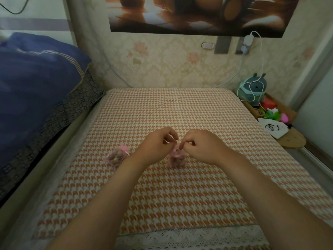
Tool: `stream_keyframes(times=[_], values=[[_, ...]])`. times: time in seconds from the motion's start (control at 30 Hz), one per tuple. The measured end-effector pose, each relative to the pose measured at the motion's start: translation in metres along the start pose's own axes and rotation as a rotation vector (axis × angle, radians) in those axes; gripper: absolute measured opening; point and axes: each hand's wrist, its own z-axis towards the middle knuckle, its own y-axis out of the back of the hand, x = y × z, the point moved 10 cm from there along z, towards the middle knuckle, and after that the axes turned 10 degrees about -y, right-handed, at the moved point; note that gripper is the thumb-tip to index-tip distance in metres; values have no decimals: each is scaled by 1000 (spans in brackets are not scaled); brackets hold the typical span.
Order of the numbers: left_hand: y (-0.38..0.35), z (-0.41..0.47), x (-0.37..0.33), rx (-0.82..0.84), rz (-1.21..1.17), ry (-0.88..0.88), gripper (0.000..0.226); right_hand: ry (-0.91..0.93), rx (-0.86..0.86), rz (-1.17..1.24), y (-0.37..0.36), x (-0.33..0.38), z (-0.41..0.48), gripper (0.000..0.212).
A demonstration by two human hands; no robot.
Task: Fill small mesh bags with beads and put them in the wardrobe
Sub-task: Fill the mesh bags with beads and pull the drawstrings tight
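Note:
A small pink mesh bag [176,159] full of brown beads stands on the orange houndstooth table cover [180,195], between my two hands. My left hand [156,143] and my right hand [200,143] both pinch the pink ribbon at the bag's neck, their fingers curled above it. A second pink mesh bag [118,156], filled with beads and tied shut, lies on the cover to the left, apart from both hands.
A bed with a blue quilt [36,83] runs along the left side. At the right stand a basket with a plush toy [254,89], colourful items and a white pouch [273,129]. A white cable [261,56] hangs down the wallpapered wall behind.

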Motion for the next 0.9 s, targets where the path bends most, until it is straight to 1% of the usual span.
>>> stream_keyframes(times=[0.1, 0.13, 0.23, 0.3, 0.33, 0.43, 0.47, 0.5, 0.57, 0.6, 0.67, 0.73, 0.8, 0.9], values=[[2, -2, -6, 39, 28, -60, 19, -55, -44, -79, 3, -5, 2, 42], [2, -2, -6, 53, 41, -59, 19, -68, -52, -91, 3, -6, 2, 40], [0, -3, -6, 83, 89, -41, 14, -90, -30, -83, 3, -8, 0, 21], [0, -4, -5, 78, 129, -23, 11, -90, -7, -54, 2, -8, -1, 20], [0, -3, -5, 63, 150, -4, 14, -88, 4, -37, 2, -8, -1, 22], [3, -2, -1, -30, 214, 83, 36, -65, 32, 17, 2, -9, -1, 23], [3, -1, -1, -55, 240, 105, 38, -60, 32, 60, 3, -10, 0, 21], [3, -1, -2, -69, 264, 121, 35, -62, 18, 125, 7, -12, 1, 18], [1, -2, -2, -72, 274, 144, 21, -79, -59, 249, 19, -23, 4, 13], [0, -2, -2, -65, 256, 149, 15, -101, -109, 270, 25, -32, 4, 15], [-3, -2, -1, -35, 231, 149, 11, -171, -165, 221, 30, -53, 5, 22], [-5, -2, -1, 8, 216, 139, 6, -239, -119, 111, 18, -73, 5, 28], [-6, -3, 0, 35, 203, 119, 13, -275, -11, 23, -4, -86, 5, 32], [-6, -3, -2, 51, 201, 83, 19, -254, 75, 20, -25, -86, 7, 30]])
